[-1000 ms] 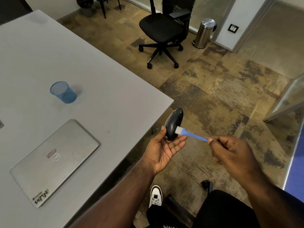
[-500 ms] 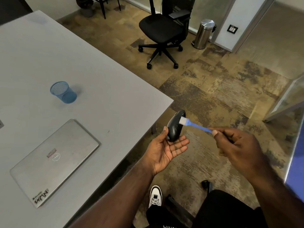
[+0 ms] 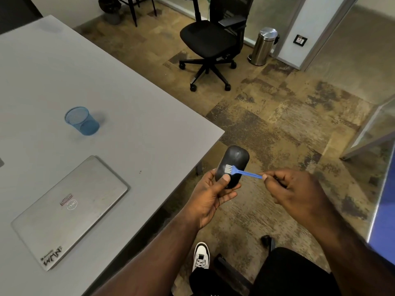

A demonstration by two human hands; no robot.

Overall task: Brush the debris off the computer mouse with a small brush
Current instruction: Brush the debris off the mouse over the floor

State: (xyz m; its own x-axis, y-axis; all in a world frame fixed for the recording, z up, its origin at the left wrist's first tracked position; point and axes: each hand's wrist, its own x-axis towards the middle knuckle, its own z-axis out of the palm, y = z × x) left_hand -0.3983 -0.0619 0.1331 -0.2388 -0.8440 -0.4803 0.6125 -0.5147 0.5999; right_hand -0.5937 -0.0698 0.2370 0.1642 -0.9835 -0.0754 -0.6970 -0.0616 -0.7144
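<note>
A black computer mouse (image 3: 235, 161) is held off the table's corner, over the floor, its top face turned toward me. My left hand (image 3: 210, 197) grips its lower end, thumb on the top face and fingers behind. My right hand (image 3: 299, 193) pinches the handle of a small blue brush (image 3: 245, 173). The brush's white bristles rest on the mouse's top face just above my left thumb.
A grey table (image 3: 128, 124) carries a shut silver laptop (image 3: 68, 210) and a blue mesh cup (image 3: 82, 120). On the patterned carpet stand a black office chair (image 3: 213, 39) and a steel bin (image 3: 264, 45). My shoe (image 3: 201, 256) shows below.
The mouse has turned from edge-on to top face toward me, and my left thumb now lies across it. The brush has moved from the mouse's right edge onto its top face.
</note>
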